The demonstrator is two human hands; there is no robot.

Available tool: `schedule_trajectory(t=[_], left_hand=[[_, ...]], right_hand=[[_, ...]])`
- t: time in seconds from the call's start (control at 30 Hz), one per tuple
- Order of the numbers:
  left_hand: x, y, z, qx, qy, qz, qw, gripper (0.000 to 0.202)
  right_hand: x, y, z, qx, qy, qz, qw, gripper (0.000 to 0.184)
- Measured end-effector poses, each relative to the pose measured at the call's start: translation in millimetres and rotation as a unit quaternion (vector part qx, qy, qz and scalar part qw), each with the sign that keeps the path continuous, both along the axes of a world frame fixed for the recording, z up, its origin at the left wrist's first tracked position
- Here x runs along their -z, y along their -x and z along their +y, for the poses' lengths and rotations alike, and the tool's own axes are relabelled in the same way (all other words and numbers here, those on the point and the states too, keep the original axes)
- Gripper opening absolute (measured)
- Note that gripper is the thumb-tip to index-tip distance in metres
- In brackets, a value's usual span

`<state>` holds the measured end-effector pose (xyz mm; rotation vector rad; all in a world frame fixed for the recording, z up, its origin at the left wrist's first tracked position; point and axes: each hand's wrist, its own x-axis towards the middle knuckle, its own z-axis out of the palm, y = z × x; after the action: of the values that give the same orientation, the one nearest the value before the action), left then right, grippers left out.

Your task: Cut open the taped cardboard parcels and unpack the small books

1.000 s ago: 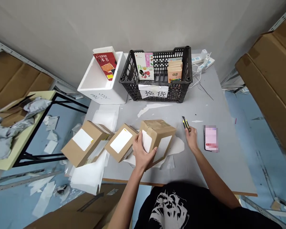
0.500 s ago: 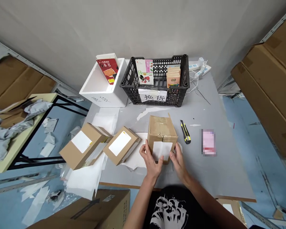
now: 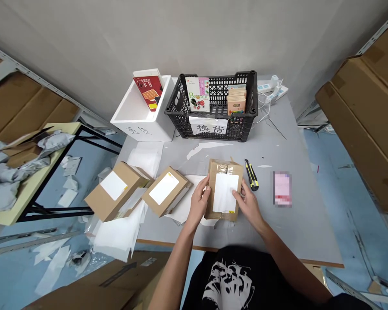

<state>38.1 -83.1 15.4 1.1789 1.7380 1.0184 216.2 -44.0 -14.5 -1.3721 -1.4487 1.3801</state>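
A taped brown cardboard box (image 3: 210, 211) is between my two hands at the front middle of the table, its face with a white label (image 3: 225, 193) turned up toward me. My left hand (image 3: 199, 200) grips its left side, thumb along the edge. On the right side, my right hand (image 3: 247, 200) holds it with the thumb resting on the label. Just beyond that hand lies a yellow and black utility knife (image 3: 251, 175). To the left are a smaller labelled box (image 3: 176, 204) and a larger labelled box (image 3: 98, 202).
At the back stand a black plastic crate (image 3: 210, 133) with books and a white foam box (image 3: 148, 134) holding red-covered books. A power strip (image 3: 273, 92) with cables is behind right. A blurred pink item (image 3: 282, 188) lies on the right. White paper sheets (image 3: 116, 239) overhang the left edge.
The box has been tilted so that its labelled face now points up at me. Both hands have shifted up along its sides. The camera view has moved slightly.
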Motion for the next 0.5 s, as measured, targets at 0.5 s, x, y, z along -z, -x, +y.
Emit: schedule_trajectory(t=[0.5], left_hand=[[28.7,5,14,0.020,0.044,-0.068,0.996,0.051]], right_hand=[[11.6,-8,35,-0.049,0.035,-0.129,0.990,0.050]])
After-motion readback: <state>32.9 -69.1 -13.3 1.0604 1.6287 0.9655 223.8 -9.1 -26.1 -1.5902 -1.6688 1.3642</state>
